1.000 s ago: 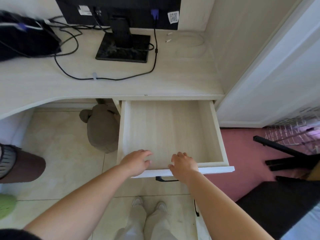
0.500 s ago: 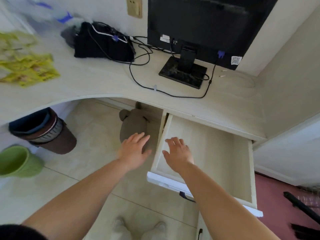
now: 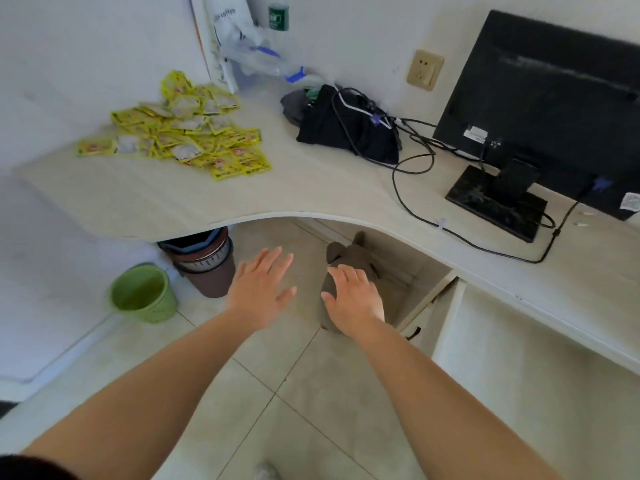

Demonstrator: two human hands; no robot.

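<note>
Fingers of the left hand [image 3: 259,292] and right hand [image 3: 353,299] are held spread and empty near the grey plush toy [image 3: 349,252] under the curved edge of the desk [image 3: 311,188]; the open drawer [image 3: 502,341] beside the right forearm could be knocked by a sideways swing.

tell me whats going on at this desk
A person stands at a corner desk with both arms stretched forward. The left hand and right hand are open, fingers spread, holding nothing. They hang over the floor below the desk edge. The right hand lies in front of a grey soft toy, and contact cannot be told. The drawer at the right is pulled out, its visible part bare. A heap of yellow packets lies untouched on the desk's left end.
</note>
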